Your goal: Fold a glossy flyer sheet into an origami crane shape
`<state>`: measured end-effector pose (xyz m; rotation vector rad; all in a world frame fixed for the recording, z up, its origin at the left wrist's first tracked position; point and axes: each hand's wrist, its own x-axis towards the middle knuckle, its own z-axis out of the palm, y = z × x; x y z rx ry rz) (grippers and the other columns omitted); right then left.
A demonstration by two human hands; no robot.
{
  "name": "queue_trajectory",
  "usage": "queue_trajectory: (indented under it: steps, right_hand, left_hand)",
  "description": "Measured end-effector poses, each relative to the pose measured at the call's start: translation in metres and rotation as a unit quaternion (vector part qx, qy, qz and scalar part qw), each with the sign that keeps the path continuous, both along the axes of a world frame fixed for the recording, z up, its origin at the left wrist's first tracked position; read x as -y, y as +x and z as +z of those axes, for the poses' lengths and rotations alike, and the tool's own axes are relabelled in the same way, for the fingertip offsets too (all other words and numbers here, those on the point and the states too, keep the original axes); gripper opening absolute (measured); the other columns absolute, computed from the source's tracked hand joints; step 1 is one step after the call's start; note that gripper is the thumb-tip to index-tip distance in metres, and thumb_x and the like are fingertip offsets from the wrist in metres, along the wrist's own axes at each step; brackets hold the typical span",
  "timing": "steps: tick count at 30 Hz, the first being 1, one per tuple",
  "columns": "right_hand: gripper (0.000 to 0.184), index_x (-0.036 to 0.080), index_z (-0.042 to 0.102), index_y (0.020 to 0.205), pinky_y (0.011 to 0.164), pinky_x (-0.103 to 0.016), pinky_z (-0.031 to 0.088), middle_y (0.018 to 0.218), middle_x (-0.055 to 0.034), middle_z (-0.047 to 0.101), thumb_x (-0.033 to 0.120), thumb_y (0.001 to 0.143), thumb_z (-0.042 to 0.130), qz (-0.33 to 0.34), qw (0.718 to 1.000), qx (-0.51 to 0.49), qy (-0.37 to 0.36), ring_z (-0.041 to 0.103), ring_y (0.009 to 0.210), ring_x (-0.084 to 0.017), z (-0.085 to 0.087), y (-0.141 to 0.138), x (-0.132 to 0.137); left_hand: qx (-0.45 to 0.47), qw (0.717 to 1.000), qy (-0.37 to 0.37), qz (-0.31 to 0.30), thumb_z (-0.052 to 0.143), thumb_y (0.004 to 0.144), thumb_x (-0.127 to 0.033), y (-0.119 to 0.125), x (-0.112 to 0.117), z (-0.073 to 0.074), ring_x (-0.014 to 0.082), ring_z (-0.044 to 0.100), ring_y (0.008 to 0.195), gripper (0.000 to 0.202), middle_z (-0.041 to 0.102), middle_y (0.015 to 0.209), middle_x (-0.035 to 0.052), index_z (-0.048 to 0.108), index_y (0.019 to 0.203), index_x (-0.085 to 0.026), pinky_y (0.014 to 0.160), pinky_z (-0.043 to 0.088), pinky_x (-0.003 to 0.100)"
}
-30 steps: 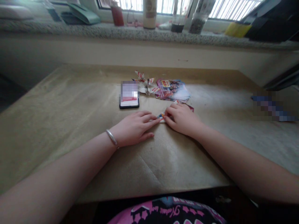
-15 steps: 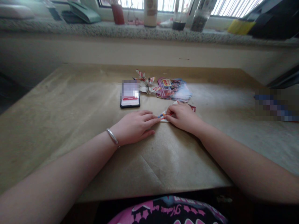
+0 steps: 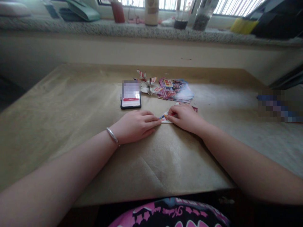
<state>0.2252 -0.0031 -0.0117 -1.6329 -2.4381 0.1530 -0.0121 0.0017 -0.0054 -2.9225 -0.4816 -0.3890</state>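
Note:
A small folded piece of printed paper [image 3: 163, 118] lies on the table, white with blue, orange and red print. My right hand [image 3: 183, 116] covers most of it, thumb and fingers pinched on the paper; a dark red corner shows beyond the knuckles. My left hand [image 3: 138, 125], with a silver bangle at the wrist, rests flat with fingers stretched out, their tips touching the paper's left point. Just behind the hands sit folded paper flowers or stars [image 3: 149, 86] made from similar printed paper, and a stack of colourful flyers [image 3: 176, 90].
A phone [image 3: 131, 103] with a lit screen lies left of the folded paper shapes. A partly blurred blue item [image 3: 272, 105] is at the table's right. Bottles and jars [image 3: 151, 14] line the stone windowsill [image 3: 132, 31] behind the table [image 3: 82, 91].
My left thumb has drawn in under the fingers, which stay at the paper's left point. My right hand keeps its pinch. The whole view has shifted very slightly.

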Motion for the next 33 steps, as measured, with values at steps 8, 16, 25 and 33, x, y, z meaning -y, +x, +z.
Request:
queue_trajectory:
  steps: [8, 16, 25, 33]
  right_hand:
    - [0.024, 0.018, 0.064, 0.086, 0.092, -0.042, 0.034, 0.093, -0.01, 0.073, 0.033, 0.093, 0.048, 0.003, 0.996, 0.071, 0.056, 0.06, 0.092, -0.027, 0.003, -0.003, 0.008]
    - [0.022, 0.018, 0.064, 0.085, 0.098, -0.043, 0.031, 0.092, -0.0078, 0.073, 0.035, 0.091, 0.051, 0.014, 0.998, 0.04, 0.056, 0.06, 0.093, -0.026, 0.0, -0.011, 0.011]
    - [0.02, 0.02, 0.065, 0.08, 0.101, -0.047, 0.031, 0.092, -0.0074, 0.073, 0.037, 0.087, 0.058, -0.014, 1.0, -0.012, 0.013, 0.062, 0.094, -0.026, -0.003, -0.01, 0.005]
    - [0.019, 0.02, 0.066, 0.081, 0.097, -0.046, 0.034, 0.093, -0.0081, 0.073, 0.036, 0.087, 0.059, -0.019, 1.0, -0.004, 0.016, 0.061, 0.096, -0.027, -0.001, -0.011, 0.007]
  left_hand:
    - [0.004, 0.999, -0.039, 0.012, 0.052, 0.095, -0.029, 0.003, 0.0, -0.004, 0.0243, 0.062, 0.108, 0.036, 0.068, 0.118, 0.0098, 0.061, 0.127, -0.016, 0.09, 0.055, 0.039]
    - [-0.001, 0.999, -0.039, 0.014, 0.049, 0.095, -0.028, 0.003, 0.0, -0.006, 0.0237, 0.06, 0.108, 0.037, 0.068, 0.116, 0.0094, 0.06, 0.128, -0.016, 0.092, 0.053, 0.038]
    - [0.005, 1.0, -0.019, 0.015, 0.05, 0.093, -0.026, 0.006, 0.0, -0.008, 0.0233, 0.061, 0.099, 0.034, 0.068, 0.11, 0.0088, 0.063, 0.123, -0.016, 0.085, 0.054, 0.037]
    - [-0.007, 1.0, -0.021, 0.013, 0.046, 0.095, -0.024, 0.008, 0.001, -0.007, 0.0222, 0.06, 0.104, 0.034, 0.069, 0.11, 0.0079, 0.061, 0.123, -0.015, 0.09, 0.052, 0.037]
